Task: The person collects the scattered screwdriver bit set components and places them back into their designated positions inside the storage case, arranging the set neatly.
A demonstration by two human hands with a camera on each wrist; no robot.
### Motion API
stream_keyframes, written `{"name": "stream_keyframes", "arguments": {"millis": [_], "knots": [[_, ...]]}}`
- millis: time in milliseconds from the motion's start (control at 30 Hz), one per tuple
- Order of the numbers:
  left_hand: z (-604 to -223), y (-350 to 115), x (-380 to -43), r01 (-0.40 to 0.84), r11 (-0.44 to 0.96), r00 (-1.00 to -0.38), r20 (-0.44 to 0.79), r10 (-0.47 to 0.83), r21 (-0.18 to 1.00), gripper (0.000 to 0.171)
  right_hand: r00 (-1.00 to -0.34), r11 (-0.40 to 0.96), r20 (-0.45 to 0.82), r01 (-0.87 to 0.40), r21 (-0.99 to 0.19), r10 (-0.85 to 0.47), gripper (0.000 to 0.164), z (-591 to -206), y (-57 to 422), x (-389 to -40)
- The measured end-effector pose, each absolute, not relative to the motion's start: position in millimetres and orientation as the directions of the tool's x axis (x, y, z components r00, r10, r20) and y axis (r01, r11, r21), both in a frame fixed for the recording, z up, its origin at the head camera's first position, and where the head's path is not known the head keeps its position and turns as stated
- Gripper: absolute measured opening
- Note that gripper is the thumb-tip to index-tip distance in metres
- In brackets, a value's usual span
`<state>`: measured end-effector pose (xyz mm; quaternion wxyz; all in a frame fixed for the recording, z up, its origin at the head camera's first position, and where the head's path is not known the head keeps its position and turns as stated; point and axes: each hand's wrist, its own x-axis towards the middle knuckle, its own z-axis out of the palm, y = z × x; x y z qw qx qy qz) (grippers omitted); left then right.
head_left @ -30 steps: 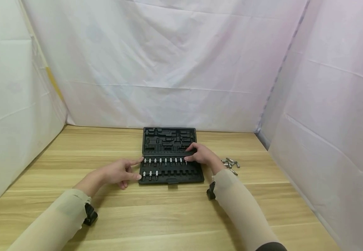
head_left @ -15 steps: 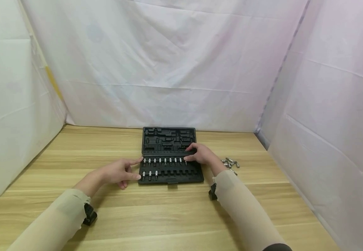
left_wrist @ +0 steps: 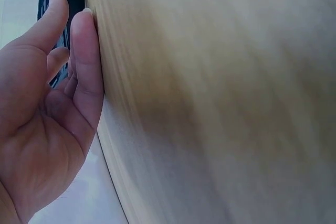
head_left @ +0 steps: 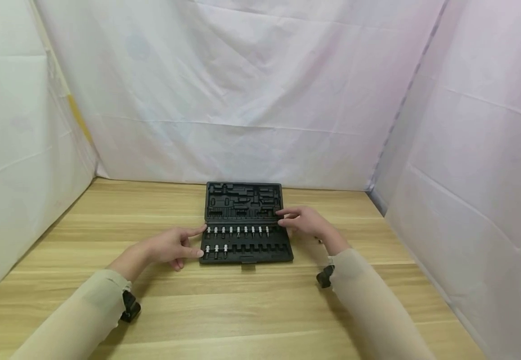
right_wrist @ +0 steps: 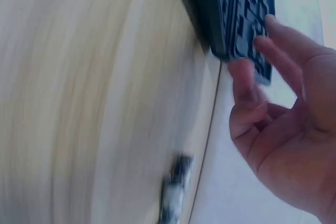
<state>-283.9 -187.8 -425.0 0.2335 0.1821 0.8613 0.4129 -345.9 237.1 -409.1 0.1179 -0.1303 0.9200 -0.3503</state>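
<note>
A black socket case lies unfolded on the table. Silver bit sockets fill most of its back row, and 3 more bit sockets stand at the left of the front row. My left hand touches the case's left edge with thumb and index finger spread along it. Over the right side of the case, by the hinge, my right hand has loosely bent fingers with nothing between them. The right wrist view shows those fingers apart, beside the case lid.
Loose bit sockets lie on the wooden table to the right of the case, blurred in the right wrist view and mostly hidden behind my right hand in the head view. White cloth hangs behind and on both sides.
My right hand has let go of the last bit socket in the back row and moved right, its fingers opening. The socket stays in its slot. My left hand has kept its place.
</note>
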Motion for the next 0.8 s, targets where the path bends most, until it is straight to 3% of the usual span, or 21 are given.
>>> {"name": "stream_keyframes", "arguments": {"millis": [433,800], "knots": [[-425.6,-187.7,-285.3,0.132,0.601,-0.827,-0.246,0.505,0.788,0.092,-0.960,0.724,-0.014,-0.201,-0.660,-0.279,0.047,-401.6,318.6,-328.2],[-425.4,-187.7,-284.3,0.127,0.601,-0.828,-0.249,0.503,0.789,0.092,-0.951,0.756,-0.042,-0.216,-0.618,-0.306,0.032,-404.4,364.2,-311.7]]}}
